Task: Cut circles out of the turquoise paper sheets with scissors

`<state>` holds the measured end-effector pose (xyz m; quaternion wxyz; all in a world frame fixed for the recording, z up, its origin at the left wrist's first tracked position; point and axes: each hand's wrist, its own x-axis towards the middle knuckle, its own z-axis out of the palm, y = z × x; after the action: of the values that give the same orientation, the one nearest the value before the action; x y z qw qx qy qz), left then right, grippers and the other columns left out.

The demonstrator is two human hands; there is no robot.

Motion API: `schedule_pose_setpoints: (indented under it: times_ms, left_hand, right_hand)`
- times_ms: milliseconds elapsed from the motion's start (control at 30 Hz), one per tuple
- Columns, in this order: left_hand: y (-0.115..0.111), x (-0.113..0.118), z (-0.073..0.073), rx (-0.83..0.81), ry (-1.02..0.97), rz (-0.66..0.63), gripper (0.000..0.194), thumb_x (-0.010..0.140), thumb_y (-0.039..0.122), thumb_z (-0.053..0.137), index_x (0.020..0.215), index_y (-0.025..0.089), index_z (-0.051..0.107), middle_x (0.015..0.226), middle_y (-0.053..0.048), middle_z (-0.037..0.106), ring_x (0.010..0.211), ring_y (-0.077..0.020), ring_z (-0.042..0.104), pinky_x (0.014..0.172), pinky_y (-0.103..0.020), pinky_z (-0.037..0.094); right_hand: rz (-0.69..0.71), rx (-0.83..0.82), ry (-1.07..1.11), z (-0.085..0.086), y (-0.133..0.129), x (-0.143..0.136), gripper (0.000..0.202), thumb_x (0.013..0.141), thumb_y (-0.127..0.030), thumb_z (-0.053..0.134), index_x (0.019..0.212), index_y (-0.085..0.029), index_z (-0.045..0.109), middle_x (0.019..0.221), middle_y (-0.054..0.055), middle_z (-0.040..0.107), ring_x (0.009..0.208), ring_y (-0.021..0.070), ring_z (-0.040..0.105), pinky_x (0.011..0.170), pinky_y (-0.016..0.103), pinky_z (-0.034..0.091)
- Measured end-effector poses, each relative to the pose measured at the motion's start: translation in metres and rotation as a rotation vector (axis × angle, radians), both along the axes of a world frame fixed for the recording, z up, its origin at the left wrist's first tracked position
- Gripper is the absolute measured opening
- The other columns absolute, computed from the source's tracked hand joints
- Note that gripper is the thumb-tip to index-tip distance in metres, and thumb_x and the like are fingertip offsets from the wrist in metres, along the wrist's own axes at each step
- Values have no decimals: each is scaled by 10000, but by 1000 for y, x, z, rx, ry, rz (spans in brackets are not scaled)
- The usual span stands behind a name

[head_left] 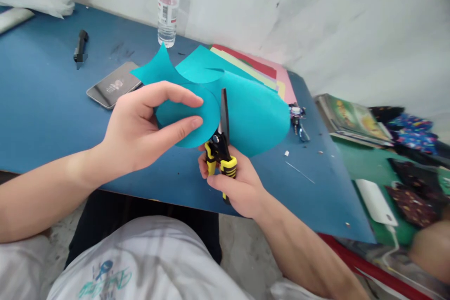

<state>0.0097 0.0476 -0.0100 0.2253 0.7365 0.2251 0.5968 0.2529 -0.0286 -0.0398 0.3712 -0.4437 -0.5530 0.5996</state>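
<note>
A sheet of teal paper [253,108] curls up over the blue table, with a rounded piece partly cut out along a curved line. My left hand [140,126] grips this rounded part [211,108], thumb and forefinger lying on its face. My right hand [242,183] is wrapped round the black and yellow handles of a pair of scissors [221,145]. Their blades point away from me, at the right edge of the rounded part, and the paper hides some of them. A pointed offcut of the same sheet [160,68] sticks up beyond my left hand.
A phone [114,85], a small black tool [81,46] and a water bottle [167,18] are on the blue table [45,103]. Coloured sheets [262,68] lie behind the teal paper. To the right, a green table holds books [355,119] and a white power bank [376,200].
</note>
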Motion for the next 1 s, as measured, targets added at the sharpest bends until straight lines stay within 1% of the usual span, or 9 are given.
schedule_pose_setpoints:
  times_ms: [100, 167, 333, 467, 533, 633, 767, 833, 1000]
  left_hand:
    - [0, -1, -1, -3, 37, -5, 239, 973, 234, 952, 1179, 338, 892, 1078, 28, 916, 913, -273, 883, 740, -381, 765]
    - [0, -2, -1, -2, 57, -4, 251, 983, 229, 946, 1199, 343, 887, 1099, 31, 917, 923, -272, 885, 784, -391, 781]
    - [-1, -4, 0, 28, 97, -4, 298, 973, 239, 930, 1234, 372, 879, 1128, 59, 919, 920, -280, 890, 802, -408, 790]
    - [-3, -8, 3, 25, 145, 3, 347, 978, 239, 931, 1284, 391, 869, 1178, 81, 916, 947, -277, 893, 865, -409, 784]
    - [-2, -9, 3, 22, 164, 10, 366, 990, 230, 915, 1316, 388, 863, 1208, 77, 914, 955, -280, 891, 894, -426, 781]
    - [3, -9, 0, 69, 146, -3, 396, 959, 240, 931, 1328, 365, 865, 1190, 57, 918, 912, -280, 886, 847, -442, 778]
    - [8, -7, -1, 125, 118, -17, 422, 903, 214, 953, 1295, 353, 882, 1116, 43, 924, 852, -280, 889, 706, -407, 744]
    - [7, -8, 1, 103, 140, -6, 432, 910, 170, 931, 1297, 356, 886, 1139, 45, 925, 882, -294, 901, 715, -405, 741]
    - [1, -8, 4, 81, 146, 7, 431, 902, 153, 920, 1281, 356, 895, 1135, 47, 925, 890, -301, 907, 721, -397, 729]
  right_hand:
    - [23, -11, 32, -2, 0, 2, 381, 855, -163, 825, 1217, -251, 743, 898, -16, 719, 798, 207, 625, 718, 370, 507]
    - [34, -17, 39, -3, 1, 3, 397, 850, -157, 848, 1219, -273, 757, 923, -7, 738, 817, 215, 640, 742, 382, 531]
    - [44, -21, 74, -4, 0, 3, 424, 863, -134, 850, 1241, -311, 776, 952, -9, 754, 841, 220, 658, 773, 392, 556]
    - [39, -13, 64, -4, 0, 3, 421, 860, -138, 845, 1240, -303, 773, 977, 1, 763, 874, 231, 676, 809, 406, 580]
    - [41, -12, 50, -2, 0, 3, 401, 859, -157, 839, 1230, -292, 765, 963, 4, 755, 857, 231, 673, 791, 405, 577]
    - [45, -33, 37, 0, -1, 2, 373, 872, -167, 823, 1223, -270, 750, 945, -1, 736, 833, 218, 657, 756, 386, 554]
    - [41, -51, 28, 1, -1, 3, 358, 888, -162, 815, 1230, -243, 744, 946, -8, 732, 841, 208, 650, 767, 373, 540]
    - [39, -48, 12, 0, 0, 3, 362, 875, -163, 820, 1222, -241, 747, 933, -14, 733, 833, 209, 650, 763, 373, 532]
    - [30, -46, 21, -2, -1, 3, 362, 872, -158, 811, 1220, -240, 754, 927, -20, 733, 821, 204, 639, 752, 372, 519]
